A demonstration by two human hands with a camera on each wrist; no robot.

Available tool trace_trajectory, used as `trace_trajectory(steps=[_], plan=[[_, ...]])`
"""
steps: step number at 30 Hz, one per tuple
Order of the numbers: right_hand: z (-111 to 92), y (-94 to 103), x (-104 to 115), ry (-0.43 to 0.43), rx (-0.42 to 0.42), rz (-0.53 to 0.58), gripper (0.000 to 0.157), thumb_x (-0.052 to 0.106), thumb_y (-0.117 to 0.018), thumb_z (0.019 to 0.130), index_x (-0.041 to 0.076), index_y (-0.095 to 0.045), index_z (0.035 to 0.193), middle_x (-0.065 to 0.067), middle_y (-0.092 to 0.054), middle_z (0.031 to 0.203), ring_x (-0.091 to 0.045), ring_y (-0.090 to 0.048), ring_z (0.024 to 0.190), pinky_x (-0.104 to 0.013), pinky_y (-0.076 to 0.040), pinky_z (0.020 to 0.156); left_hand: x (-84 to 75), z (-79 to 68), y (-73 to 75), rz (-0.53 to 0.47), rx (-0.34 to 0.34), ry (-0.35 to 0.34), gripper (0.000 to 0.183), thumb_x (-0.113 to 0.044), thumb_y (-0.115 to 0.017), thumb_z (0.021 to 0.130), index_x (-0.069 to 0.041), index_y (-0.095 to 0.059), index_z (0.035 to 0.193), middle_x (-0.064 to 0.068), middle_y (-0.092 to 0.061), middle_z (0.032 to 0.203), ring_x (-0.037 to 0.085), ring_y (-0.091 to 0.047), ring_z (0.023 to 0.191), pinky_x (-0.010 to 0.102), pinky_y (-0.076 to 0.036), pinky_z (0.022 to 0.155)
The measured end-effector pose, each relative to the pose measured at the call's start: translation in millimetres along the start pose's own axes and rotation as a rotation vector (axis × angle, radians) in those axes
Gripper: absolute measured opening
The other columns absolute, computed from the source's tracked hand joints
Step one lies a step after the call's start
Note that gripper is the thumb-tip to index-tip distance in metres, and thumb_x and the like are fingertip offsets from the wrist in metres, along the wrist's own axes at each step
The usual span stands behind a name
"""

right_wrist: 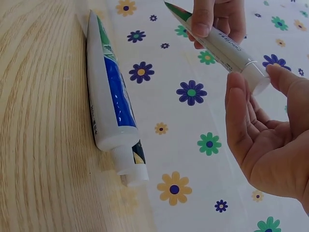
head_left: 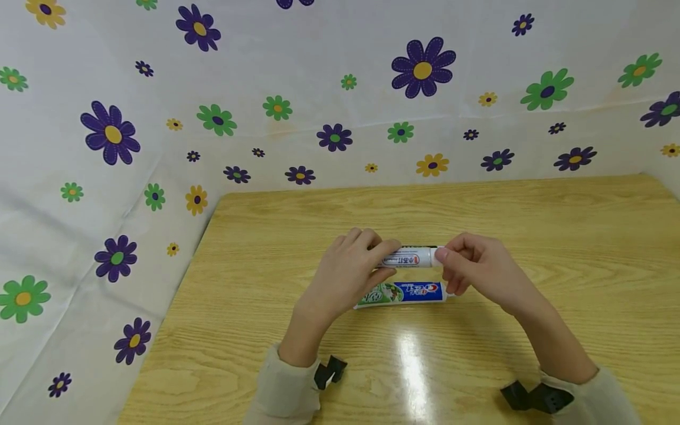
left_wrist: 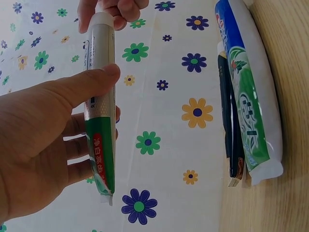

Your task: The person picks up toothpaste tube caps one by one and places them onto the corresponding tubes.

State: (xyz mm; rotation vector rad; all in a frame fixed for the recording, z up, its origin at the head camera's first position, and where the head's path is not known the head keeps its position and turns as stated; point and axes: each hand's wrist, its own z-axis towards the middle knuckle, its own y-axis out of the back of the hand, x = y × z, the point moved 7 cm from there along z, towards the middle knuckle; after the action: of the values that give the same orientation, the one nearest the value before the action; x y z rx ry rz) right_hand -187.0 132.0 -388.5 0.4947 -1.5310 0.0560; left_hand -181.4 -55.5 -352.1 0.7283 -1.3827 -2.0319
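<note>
My left hand [head_left: 342,274] grips a silver and green toothpaste tube [head_left: 409,258] above the table, thumb across its front in the left wrist view. That tube's white cap [right_wrist: 260,81] is pinched between thumb and fingers of my right hand [head_left: 486,271]. The cap sits at the tube's end. Below lies a second toothpaste tube [head_left: 419,292], blue and green, flat on the table, its white cap [right_wrist: 124,157] pointing to the right. Beside it is a dark, slim tube-like thing [left_wrist: 227,116], largely hidden in the head view.
The wood-grain table [head_left: 255,260] spreads around both hands. A white sheet [head_left: 297,59] printed with purple, green and yellow flowers rises along the table's back and left edges. Dark straps [head_left: 330,372] show at both sleeve cuffs.
</note>
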Motion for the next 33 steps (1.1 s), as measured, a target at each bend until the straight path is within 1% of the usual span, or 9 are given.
trace_trajectory(steps=[3,6,10,12,16,21,25,29,33], plan=[[1,-1.4,-1,-0.003,0.013,-0.017,0.034,0.03,-0.053,0.104,-0.002,-0.06,0.097,-0.018,-0.064,0.079,-0.031,-0.065,0.064,-0.039,-0.058,0.06,-0.1,-0.2,0.0,0.009,-0.002,-0.005,0.035,-0.033,-0.069,0.094,-0.021,-0.062,0.126,0.002,-0.061,0.105,0.02,-0.054,0.094,0.036,-0.05,0.081],[2,-2.6,-1,-0.014,0.041,-0.036,0.04,0.033,-0.046,0.106,-0.003,-0.062,0.096,-0.016,-0.064,0.077,-0.033,-0.065,0.064,-0.039,-0.057,0.059,0.0,-0.3,-0.2,0.01,0.0,-0.006,0.035,-0.033,-0.069,0.094,-0.022,-0.062,0.127,0.002,-0.061,0.104,0.019,-0.053,0.093,0.035,-0.049,0.08],[2,-1.4,1,-0.017,0.068,-0.072,0.047,0.036,-0.038,0.109,-0.004,-0.061,0.108,-0.015,-0.065,0.081,-0.033,-0.067,0.067,-0.039,-0.057,0.06,1.0,0.2,0.1,0.005,0.001,-0.001,0.036,-0.032,-0.07,0.093,-0.021,-0.062,0.127,0.002,-0.061,0.104,0.02,-0.054,0.093,0.036,-0.05,0.082],[1,0.0,4,0.002,0.069,-0.095,0.044,0.035,-0.038,0.109,-0.003,-0.058,0.115,-0.016,-0.065,0.088,-0.031,-0.068,0.071,-0.038,-0.057,0.062,1.5,0.3,0.5,0.006,0.003,0.002,0.037,-0.032,-0.071,0.093,-0.021,-0.062,0.127,0.003,-0.061,0.105,0.02,-0.054,0.094,0.037,-0.05,0.084],[-2,2.9,10,0.066,0.045,-0.143,0.034,0.027,-0.05,0.106,0.002,-0.053,0.127,-0.015,-0.063,0.101,-0.029,-0.067,0.079,-0.036,-0.057,0.066,2.2,-0.4,0.9,0.016,0.01,0.007,0.037,-0.033,-0.07,0.093,-0.022,-0.061,0.127,0.003,-0.061,0.106,0.02,-0.055,0.094,0.038,-0.05,0.085],[-7,4.9,18,0.146,-0.012,-0.224,0.041,0.018,-0.067,0.096,0.009,-0.051,0.133,-0.008,-0.058,0.113,-0.025,-0.063,0.088,-0.032,-0.056,0.069,3.3,-1.6,0.4,0.01,0.02,0.014,0.036,-0.033,-0.068,0.095,-0.022,-0.061,0.128,0.002,-0.061,0.106,0.019,-0.054,0.094,0.038,-0.051,0.085],[-11,4.0,25,0.258,-0.059,-0.31,0.046,0.01,-0.073,0.09,0.01,-0.052,0.131,-0.007,-0.058,0.121,-0.019,-0.063,0.089,-0.029,-0.056,0.069,4.0,-1.9,-0.3,0.001,0.033,0.022,0.037,-0.034,-0.067,0.095,-0.022,-0.061,0.13,0.002,-0.061,0.108,0.02,-0.054,0.096,0.038,-0.051,0.085],[-15,0.9,33,0.395,-0.096,-0.401,0.049,-0.001,-0.076,0.084,0.007,-0.053,0.126,-0.008,-0.057,0.121,-0.015,-0.063,0.088,-0.027,-0.056,0.067,4.7,-2.1,-1.9,-0.011,0.054,0.035,0.037,-0.034,-0.066,0.096,-0.022,-0.061,0.131,0.002,-0.062,0.109,0.02,-0.054,0.097,0.038,-0.05,0.085],[-16,-1.8,35,0.447,-0.103,-0.429,0.049,-0.008,-0.077,0.08,0.008,-0.054,0.121,-0.006,-0.056,0.116,-0.013,-0.062,0.086,-0.026,-0.055,0.067,4.6,-1.9,-2.9,-0.021,0.065,0.039,0.037,-0.034,-0.065,0.097,-0.022,-0.06,0.131,0.002,-0.062,0.11,0.02,-0.054,0.098,0.039,-0.05,0.086]])
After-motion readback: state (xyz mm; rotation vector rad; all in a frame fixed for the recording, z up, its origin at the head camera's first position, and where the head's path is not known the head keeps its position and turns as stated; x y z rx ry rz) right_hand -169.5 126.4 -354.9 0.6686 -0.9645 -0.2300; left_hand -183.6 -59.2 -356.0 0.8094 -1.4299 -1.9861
